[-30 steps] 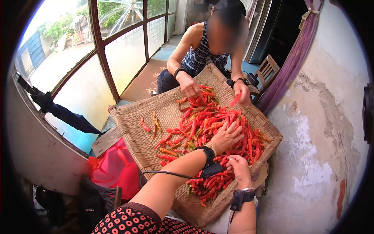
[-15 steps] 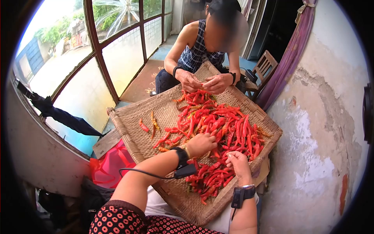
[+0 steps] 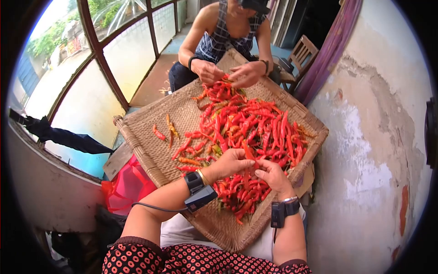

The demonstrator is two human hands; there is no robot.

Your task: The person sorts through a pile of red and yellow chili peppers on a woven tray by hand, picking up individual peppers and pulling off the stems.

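A woven tray (image 3: 150, 121) carries a heap of red chili peppers (image 3: 255, 118). My left hand (image 3: 228, 164) is closed, pinching one long red chili pepper (image 3: 247, 150) above the near part of the heap. Right beside it, my right hand (image 3: 274, 177) has its thumb and fingers pinched at the lower end of the same pepper. The fingertips of both hands nearly meet there and partly cover it. Beneath them lies a smaller pile of red peppers (image 3: 244, 198) at the near side of the tray.
Across the tray sits another person, whose hands (image 3: 246, 73) work at the far peppers. A few peppers (image 3: 159, 132) lie apart on the left. Around are a pink bag (image 3: 130, 185), a folded umbrella (image 3: 68, 137), a wooden chair (image 3: 302, 57) and a worn wall (image 3: 360, 150) on the right.
My left hand has come up from the heap with a red pepper. My right hand has moved slightly up and left to meet it. The view has shifted a little downward.
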